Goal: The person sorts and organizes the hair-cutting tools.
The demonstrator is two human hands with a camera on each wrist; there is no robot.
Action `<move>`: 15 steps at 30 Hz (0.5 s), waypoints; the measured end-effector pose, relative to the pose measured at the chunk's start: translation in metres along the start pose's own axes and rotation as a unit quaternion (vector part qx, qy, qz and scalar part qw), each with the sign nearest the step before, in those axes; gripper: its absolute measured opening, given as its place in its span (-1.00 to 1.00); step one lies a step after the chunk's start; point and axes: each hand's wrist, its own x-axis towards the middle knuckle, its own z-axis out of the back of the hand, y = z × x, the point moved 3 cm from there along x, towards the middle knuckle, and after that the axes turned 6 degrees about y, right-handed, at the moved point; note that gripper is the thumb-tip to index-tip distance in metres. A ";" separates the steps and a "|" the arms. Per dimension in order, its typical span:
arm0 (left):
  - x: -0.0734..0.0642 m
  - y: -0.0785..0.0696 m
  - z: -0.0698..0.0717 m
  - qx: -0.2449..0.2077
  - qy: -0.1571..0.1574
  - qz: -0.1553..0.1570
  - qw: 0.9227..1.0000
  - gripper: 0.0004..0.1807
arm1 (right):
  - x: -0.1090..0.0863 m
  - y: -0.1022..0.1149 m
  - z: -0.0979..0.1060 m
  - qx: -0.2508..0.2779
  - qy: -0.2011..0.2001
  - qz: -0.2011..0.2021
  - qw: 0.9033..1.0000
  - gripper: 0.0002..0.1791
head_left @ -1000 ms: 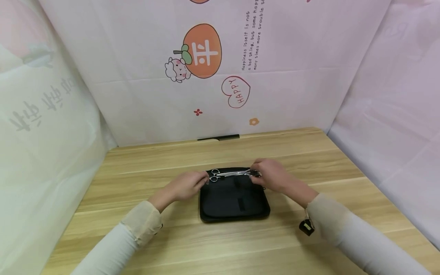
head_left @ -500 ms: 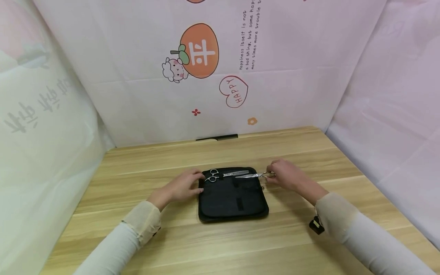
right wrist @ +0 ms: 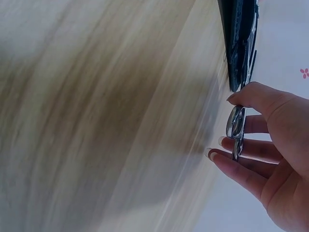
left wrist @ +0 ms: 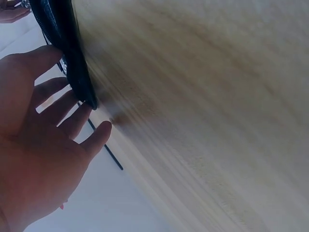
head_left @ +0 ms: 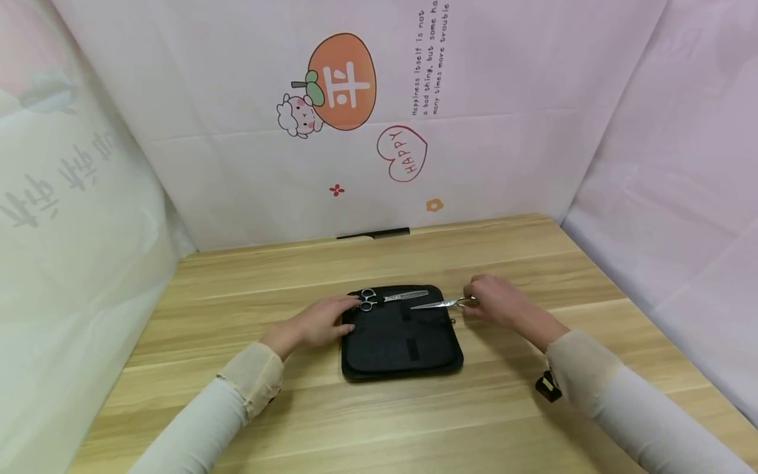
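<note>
My right hand (head_left: 500,303) holds a pair of silver scissors (head_left: 435,305) by the finger rings, just past the right edge of a flat black case (head_left: 379,345). Its blades point left over the case. In the right wrist view the scissor handle (right wrist: 237,145) sits between thumb and fingers. Silver thinning shears (head_left: 414,295) with a toothed blade lie along the case's back edge, rings to the left, under a black strap. At the case's left edge rests my left hand (head_left: 322,320), fingers relaxed and spread, fingertips beside those rings. The left wrist view shows the case's edge (left wrist: 79,72) at its fingers.
A black comb (head_left: 391,233) lies at the table's back edge against a printed white cloth (head_left: 503,158). White cloth hangs on both sides too. A small black box (head_left: 547,387) dangles under the right sleeve. The wooden table (head_left: 379,428) surrounds the case.
My right hand has moved right with the scissors, drawing them off the thinning shears, which now show in full. My left hand's fingers have spread at the case's left edge.
</note>
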 end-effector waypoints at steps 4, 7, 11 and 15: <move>0.000 0.000 0.001 0.003 0.005 0.001 1.000 -0.40 | 0.000 0.000 -0.002 0.000 0.004 0.009 1.000 -0.83; 0.000 0.000 0.001 0.007 0.009 0.008 1.000 -0.40 | 0.003 0.007 -0.001 0.004 0.008 0.021 1.000 -0.86; 0.000 -0.001 0.001 0.007 0.012 0.011 1.000 -0.40 | 0.009 0.019 0.001 0.003 0.012 0.035 0.999 -0.89; 0.001 -0.003 0.001 0.013 0.014 0.012 1.000 -0.40 | 0.014 0.022 -0.001 0.006 0.009 0.041 0.999 -0.89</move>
